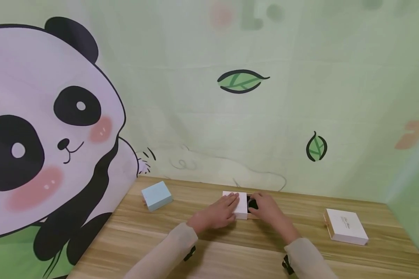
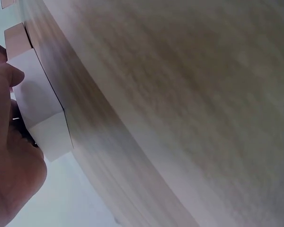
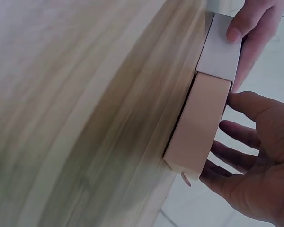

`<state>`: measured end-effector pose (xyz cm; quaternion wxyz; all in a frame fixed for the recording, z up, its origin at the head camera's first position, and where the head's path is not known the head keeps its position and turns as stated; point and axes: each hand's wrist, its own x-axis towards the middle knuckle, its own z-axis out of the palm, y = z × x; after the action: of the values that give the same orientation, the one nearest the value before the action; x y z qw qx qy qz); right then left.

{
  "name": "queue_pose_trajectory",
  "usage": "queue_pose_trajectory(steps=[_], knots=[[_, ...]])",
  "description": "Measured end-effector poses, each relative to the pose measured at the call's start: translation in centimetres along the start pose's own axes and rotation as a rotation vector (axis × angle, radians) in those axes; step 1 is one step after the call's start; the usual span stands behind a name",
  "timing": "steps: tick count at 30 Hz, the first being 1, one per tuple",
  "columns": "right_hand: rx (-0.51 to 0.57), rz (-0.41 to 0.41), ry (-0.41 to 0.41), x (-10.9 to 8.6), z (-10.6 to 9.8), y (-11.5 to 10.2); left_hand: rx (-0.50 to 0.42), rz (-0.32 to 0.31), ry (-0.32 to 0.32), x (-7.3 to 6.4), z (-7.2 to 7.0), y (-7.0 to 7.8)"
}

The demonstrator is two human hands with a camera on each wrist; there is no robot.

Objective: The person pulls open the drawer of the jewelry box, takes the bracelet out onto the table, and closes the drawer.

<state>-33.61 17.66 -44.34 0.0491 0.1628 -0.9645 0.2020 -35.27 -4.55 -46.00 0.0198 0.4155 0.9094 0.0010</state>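
My left hand lies on top of a white drawer box, its fingers stretched over the lid and its thumb against the front side. The box's pinkish-tan drawer is pulled partway out to the right, with a small ribbon tab at its end. Black lining shows inside, where a dark, round thing with a grey curved rim sits partly under my right hand. The right thumb and fingers reach over the drawer's upper edge; I cannot tell whether they pinch the round thing, since the fingertips are hidden.
A light blue box stands at the back left of the wooden table. Another white box with printed lettering lies at the right. Behind the table hangs a green backdrop with a panda and leaves.
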Motion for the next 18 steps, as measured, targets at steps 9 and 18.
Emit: queue_pose_trajectory(steps=[9,18], knots=[[-0.054,-0.001,-0.079,1.5,-0.1,-0.5,0.018,0.01,0.034,0.1,0.5,-0.2],[-0.07,-0.008,-0.182,2.5,-1.0,-0.6,0.013,-0.004,0.019,0.2,0.0,-0.1]])
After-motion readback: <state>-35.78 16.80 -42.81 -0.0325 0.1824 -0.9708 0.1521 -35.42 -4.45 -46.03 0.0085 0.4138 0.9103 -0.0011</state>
